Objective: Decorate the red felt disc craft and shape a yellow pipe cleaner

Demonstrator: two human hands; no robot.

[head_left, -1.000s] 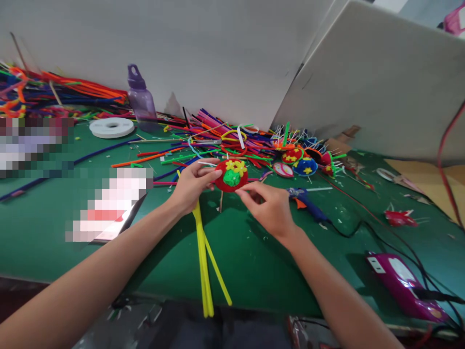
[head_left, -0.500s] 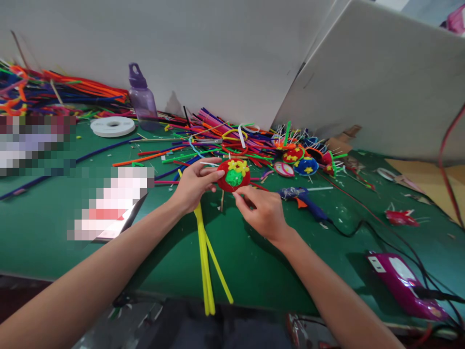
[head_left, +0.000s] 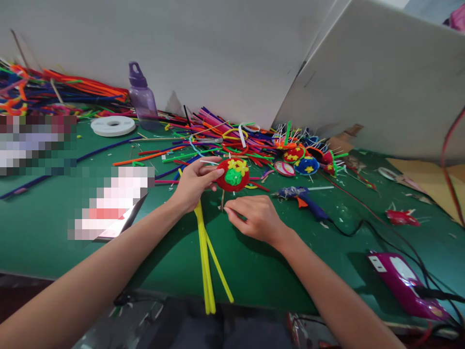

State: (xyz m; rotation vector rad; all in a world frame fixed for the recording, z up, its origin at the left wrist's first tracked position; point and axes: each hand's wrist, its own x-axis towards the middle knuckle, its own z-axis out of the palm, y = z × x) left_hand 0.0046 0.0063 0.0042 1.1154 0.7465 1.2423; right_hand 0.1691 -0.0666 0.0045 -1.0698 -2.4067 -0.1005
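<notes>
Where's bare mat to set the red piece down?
Bare green mat lies near the front edge, between the yellow pipe cleaners and the pink device, under the right hand. More lies left of the left hand. Crowded: the pipe cleaner pile and finished pieces behind.

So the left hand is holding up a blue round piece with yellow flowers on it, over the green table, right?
Not quite: the head view shows the round piece in the left hand is red, not blue. It does carry yellow flowers and is held over the green table.
</notes>
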